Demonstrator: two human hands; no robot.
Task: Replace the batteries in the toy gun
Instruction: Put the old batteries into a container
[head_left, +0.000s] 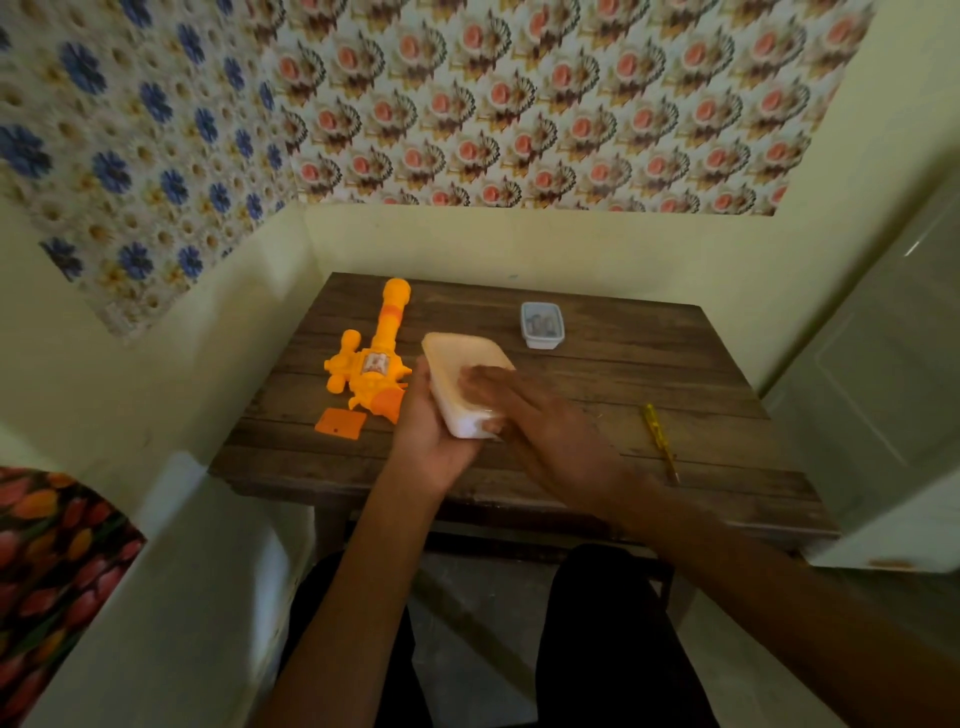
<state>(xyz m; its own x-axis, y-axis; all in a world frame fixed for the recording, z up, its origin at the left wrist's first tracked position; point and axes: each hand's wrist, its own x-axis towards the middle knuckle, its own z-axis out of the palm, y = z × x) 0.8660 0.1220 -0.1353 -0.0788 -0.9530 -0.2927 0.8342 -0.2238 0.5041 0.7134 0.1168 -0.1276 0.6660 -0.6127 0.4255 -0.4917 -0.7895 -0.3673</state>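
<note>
At frame centre the left hand (431, 439) gripped a white box (461, 354) from beneath, the right hand (545, 431) lay with fingers flat on top, the toy gun (383, 340) just left.

The left forearm (358, 577) and right forearm (753, 566) are bare, unsleeved all the way to the left grip (434, 431) and right grip (556, 436). Both legs wear dark trousers (613, 649), probably black in this dim view.
</note>
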